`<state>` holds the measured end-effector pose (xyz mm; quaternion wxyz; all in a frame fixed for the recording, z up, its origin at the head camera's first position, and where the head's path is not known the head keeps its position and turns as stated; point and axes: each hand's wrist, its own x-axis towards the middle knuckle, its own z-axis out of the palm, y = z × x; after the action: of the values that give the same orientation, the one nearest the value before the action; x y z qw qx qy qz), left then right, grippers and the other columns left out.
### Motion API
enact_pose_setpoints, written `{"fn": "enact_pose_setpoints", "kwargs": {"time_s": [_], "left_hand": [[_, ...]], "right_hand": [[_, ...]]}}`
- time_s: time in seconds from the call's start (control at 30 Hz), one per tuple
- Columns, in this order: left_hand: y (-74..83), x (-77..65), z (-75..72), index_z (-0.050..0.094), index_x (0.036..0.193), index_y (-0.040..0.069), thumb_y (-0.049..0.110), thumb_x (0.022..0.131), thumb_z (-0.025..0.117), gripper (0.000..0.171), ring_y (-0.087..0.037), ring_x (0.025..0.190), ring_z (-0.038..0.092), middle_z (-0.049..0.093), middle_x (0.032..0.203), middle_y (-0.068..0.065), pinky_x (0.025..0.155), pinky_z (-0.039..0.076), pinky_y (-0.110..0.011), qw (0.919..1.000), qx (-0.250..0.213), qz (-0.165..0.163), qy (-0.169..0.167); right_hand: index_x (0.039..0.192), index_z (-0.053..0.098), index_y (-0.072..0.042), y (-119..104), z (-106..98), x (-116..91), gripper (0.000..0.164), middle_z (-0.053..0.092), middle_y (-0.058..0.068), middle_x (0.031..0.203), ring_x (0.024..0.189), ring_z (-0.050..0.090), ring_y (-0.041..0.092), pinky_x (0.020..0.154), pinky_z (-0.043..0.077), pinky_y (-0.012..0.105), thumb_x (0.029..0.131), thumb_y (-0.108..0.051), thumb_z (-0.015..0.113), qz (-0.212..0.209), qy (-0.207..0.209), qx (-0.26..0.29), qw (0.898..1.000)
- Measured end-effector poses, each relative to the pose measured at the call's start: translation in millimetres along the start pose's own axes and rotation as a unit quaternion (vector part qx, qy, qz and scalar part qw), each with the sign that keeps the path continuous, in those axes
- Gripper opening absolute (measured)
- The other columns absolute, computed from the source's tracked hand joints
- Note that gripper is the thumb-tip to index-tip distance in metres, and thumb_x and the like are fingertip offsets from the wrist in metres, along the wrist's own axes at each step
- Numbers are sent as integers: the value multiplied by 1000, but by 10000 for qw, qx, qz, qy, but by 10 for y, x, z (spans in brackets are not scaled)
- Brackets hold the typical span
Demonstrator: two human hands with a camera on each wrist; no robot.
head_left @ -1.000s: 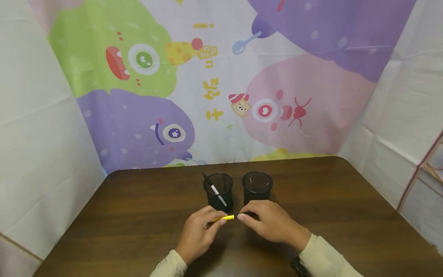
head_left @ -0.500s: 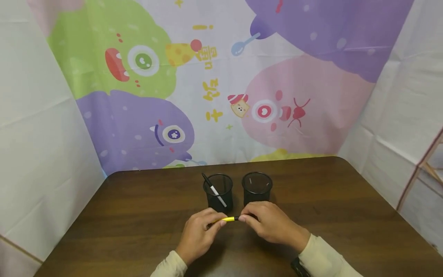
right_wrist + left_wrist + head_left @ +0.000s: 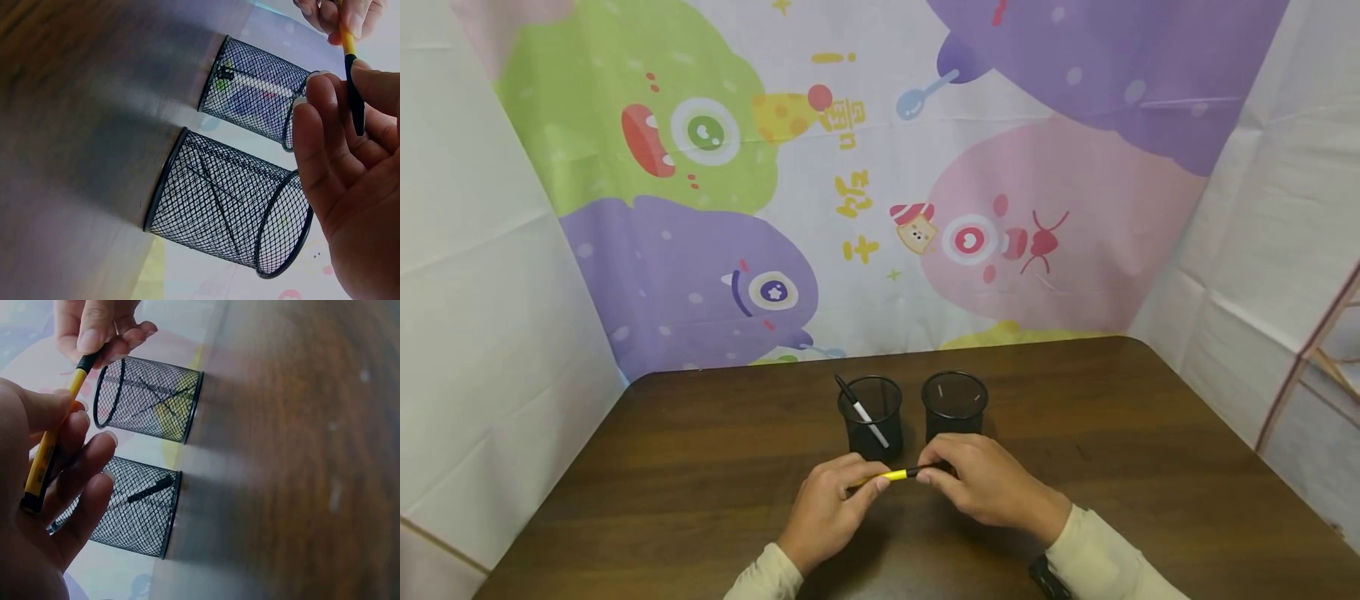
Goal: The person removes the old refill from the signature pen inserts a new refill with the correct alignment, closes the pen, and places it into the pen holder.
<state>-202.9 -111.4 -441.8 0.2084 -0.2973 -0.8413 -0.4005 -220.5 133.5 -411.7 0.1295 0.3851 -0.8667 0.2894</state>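
A marker with a yellow barrel and a black cap is held level above the table, just in front of two mesh cups. My left hand pinches the yellow barrel between thumb and fingers; its black tail end shows in the left wrist view. My right hand pinches the capped end with thumb and fingers. Cap and barrel meet, with no gap visible. The left black mesh cup holds a white marker with a black end leaning up over the rim. Fingers partly hide the right mesh cup.
Both cups stand side by side on a dark brown wooden table. A cartoon-printed cloth hangs behind the table's back edge. White cloth sides rise at the left and right. A black band shows near the right sleeve.
The head view has shifted very slightly. Both hands stay on the yellow marker in almost the same place, and the cups have not moved.
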Motion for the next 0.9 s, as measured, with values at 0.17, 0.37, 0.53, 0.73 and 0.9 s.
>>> {"fn": "enact_pose_setpoints", "kwargs": {"time_s": [0.17,0.37,0.53,0.73,0.9], "left_hand": [[-1,-3,-3,78,98,19,19,92,75,7,-2,67,53,62,83,18,56,48,-23,9998,-88,-137,-127],[-2,2,2,77,99,19,22,94,72,8,-2,69,55,63,84,17,60,50,-23,9992,-223,-206,-245],[-7,4,-2,77,100,18,23,95,70,9,-3,69,55,63,84,17,61,50,-24,9987,-295,-252,-343],[-6,29,-6,76,99,18,22,96,69,9,-3,70,55,63,84,16,63,50,-25,9984,-275,-245,-419],[-1,1,-2,76,98,17,21,96,69,8,-3,73,57,65,87,15,66,51,-25,9975,-304,-379,-506]], "right_hand": [[93,64,-25,-9,-7,4,10,56,-21,85,71,52,1,65,47,23,93,-23,74,-35,1,-46,10000],[93,63,-25,-19,-3,-1,13,54,-20,85,71,51,1,64,46,22,92,-21,75,-64,56,-32,10000],[93,62,-25,-29,-3,-5,14,53,-19,85,71,51,1,63,46,22,91,-21,75,-13,27,26,10000],[92,60,-25,-29,-7,1,18,53,-19,86,71,52,2,62,46,22,90,-18,77,-55,136,70,9999],[92,60,-23,-40,11,-6,19,53,-17,88,74,52,1,65,47,22,89,-17,78,-166,120,41,9998]]}}
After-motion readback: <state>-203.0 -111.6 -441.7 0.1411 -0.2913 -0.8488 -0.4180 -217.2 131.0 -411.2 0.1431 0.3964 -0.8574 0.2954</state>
